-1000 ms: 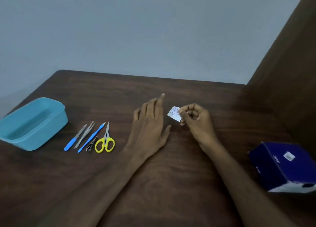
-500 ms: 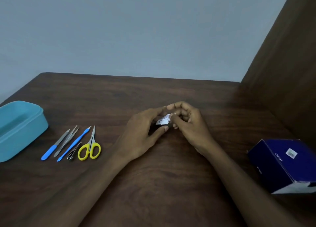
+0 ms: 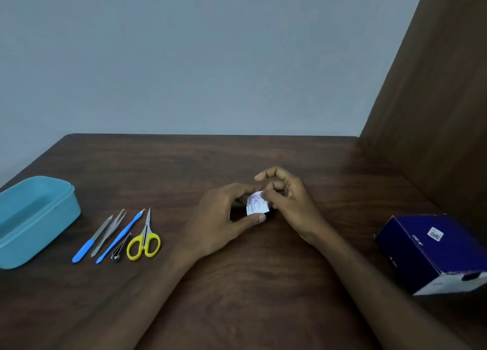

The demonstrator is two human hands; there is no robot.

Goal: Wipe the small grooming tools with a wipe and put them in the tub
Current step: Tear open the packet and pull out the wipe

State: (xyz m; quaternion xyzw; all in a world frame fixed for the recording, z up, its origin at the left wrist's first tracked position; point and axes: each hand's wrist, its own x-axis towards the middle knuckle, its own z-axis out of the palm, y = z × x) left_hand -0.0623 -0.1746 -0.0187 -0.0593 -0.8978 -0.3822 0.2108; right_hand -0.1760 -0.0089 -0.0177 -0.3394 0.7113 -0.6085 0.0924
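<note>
Both hands meet over the middle of the table [image 3: 263, 283], sharing one small white sachet [image 3: 256, 203] with fine print on it. The left hand [image 3: 224, 217] pinches its lower edge between thumb and curled fingers, while the right hand [image 3: 284, 194] pinches the top corner, its other fingers arched clear. That two-sided grip looks set for tearing the sachet open to reach the wipe inside, so the wiping itself is not yet begun. The tools wait in a neat row to the left, well apart from the hands: a blue-handled file [image 3: 91, 241], tweezers [image 3: 109, 232], a blue stick [image 3: 120, 236], nail clippers [image 3: 119, 249] and yellow scissors [image 3: 144, 240]. Just beside them the blue tub [image 3: 39, 233] stands open for short drops. A dark blue box [image 3: 432, 252] sits at the right.
</note>
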